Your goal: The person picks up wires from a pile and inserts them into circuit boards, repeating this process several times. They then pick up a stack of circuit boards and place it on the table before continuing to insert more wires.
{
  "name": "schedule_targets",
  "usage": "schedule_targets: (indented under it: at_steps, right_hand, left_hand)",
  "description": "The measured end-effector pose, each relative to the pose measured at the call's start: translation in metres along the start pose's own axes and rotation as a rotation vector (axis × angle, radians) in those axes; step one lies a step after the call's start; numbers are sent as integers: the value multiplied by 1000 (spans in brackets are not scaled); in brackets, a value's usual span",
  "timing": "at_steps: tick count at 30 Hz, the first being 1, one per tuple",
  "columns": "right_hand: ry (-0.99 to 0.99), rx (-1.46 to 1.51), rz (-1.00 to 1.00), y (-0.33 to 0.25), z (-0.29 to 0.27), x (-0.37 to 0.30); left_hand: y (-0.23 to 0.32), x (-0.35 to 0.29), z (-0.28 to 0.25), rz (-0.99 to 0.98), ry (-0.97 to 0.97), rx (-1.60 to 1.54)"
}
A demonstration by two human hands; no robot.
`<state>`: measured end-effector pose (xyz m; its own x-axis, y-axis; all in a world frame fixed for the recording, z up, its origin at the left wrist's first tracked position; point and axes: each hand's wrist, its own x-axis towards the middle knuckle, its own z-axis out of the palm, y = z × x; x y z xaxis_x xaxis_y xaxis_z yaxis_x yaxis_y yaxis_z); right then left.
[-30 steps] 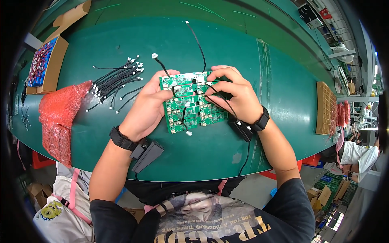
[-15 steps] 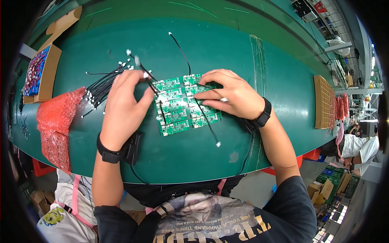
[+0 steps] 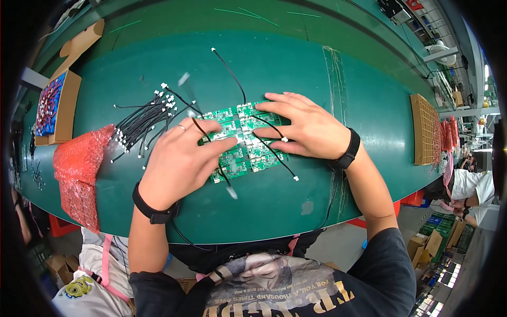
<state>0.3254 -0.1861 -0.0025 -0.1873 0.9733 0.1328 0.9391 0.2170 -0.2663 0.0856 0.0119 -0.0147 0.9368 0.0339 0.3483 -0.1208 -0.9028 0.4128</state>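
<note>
Green circuit-board panel [image 3: 256, 151]: flat at centre. Your right hand [image 3: 318, 129], 3 o'clock, lies spread across it, presumably steadying. Your left hand [image 3: 184, 158], 9 o'clock, bends over it; can't tell if pinching. Black cable heap [image 3: 146, 118], toward 10 o'clock, likely placed for reach.

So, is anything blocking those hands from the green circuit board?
Nothing bulky shows: the left hand and right hand both reach over the circuit board, with only thin black cables crossing it near them.
</note>
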Motion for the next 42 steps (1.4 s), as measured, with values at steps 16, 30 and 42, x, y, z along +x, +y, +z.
schedule_targets:
  at_steps: [16, 30, 42]
  right_hand:
    - [-1, -39, 4, -4, 7, -3]
    - [14, -42, 9, -5, 8, -3]
    - [17, -42, 26, -6, 9, -4]
  left_hand:
    - [19, 12, 9, 7, -105, 198]
    - [20, 14, 15, -33, -102, 197]
    - [19, 12, 18, -17, -92, 197]
